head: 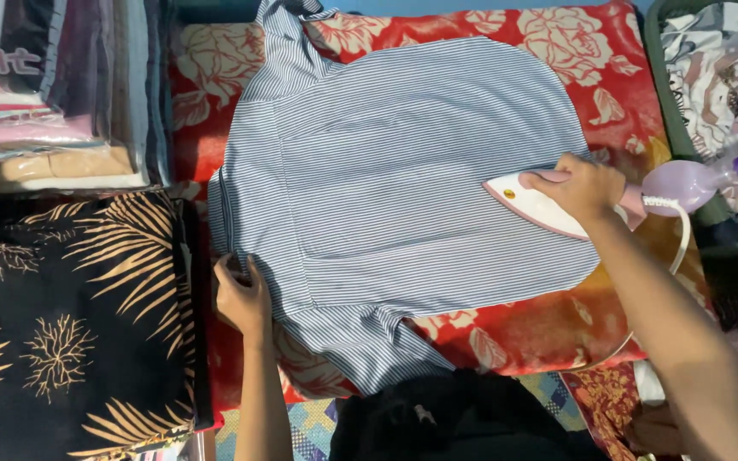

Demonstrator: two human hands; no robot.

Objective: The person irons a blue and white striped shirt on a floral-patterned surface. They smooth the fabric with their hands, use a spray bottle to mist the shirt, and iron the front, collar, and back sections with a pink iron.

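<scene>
Two hands were at work on one shirt [403,196]. Right hand [581,186] was clamped around the handle of an iron [533,205], fingers wrapped over the top, with the pointed soleplate aimed away from the wrist and resting on the shirt's edge. Left hand [243,299] lay palm-down on the shirt's opposite edge, fingers slightly spread and pressing the cloth flat; it gripped nothing.

Shirt: thin blue-and-white striped fabric, spread between the two hands over a red floral blanket [557,324]. One sleeve ran off beyond the left hand's fingertips toward the far end of the blanket; another fold of striped cloth trailed back beside the left wrist. Surface looked mostly smooth, with a seam line crossing near the left hand.

Handling, judged: cloth appeared light, soft and limp, likely to slide and bunch on the blanket, so best held by flat pressure at a hem or seam rather than pinched. Iron appeared rigid and the heavier item, white and pink; the handle seemed the only safe hold, since the soleplate was presumably hot. A cord [681,230] looped from behind the right hand.

Nearby: a purple bottle [685,183] just behind the right hand, a dark leaf-print cloth [79,324] outboard of the left hand, and a stack [53,85] of folded clothes beyond that.
</scene>
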